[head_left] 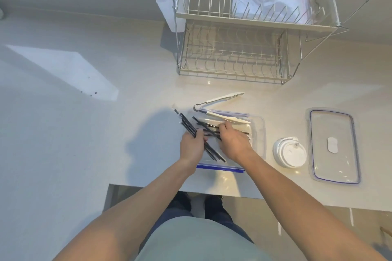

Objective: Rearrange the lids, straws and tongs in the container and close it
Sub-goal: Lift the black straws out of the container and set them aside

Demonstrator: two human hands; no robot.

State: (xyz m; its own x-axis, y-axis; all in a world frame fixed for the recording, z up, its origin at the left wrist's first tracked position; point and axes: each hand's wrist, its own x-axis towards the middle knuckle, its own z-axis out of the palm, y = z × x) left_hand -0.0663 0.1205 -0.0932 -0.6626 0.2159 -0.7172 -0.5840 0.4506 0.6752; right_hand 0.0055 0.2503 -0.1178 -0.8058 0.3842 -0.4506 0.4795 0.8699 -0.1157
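A clear rectangular container point(260, 133) with blue clips stands on the counter in front of me. My left hand point(192, 147) grips a bundle of black straws point(186, 125) over the container's left end. My right hand point(232, 141) reaches inside and pinches more black straws point(209, 127) lying in it. White tongs point(220, 99) rest spread across the container's far rim, one arm on the counter. A stack of white cup lids point(290, 152) sits to the right of the container. Further right, the clear container lid point(334, 146) with a blue seal lies flat.
A two-tier wire dish rack point(233, 53) stands at the back of the counter, with a plastic zip bag point(273, 0) on its upper tier. The counter's front edge point(169, 188) runs just below the container.
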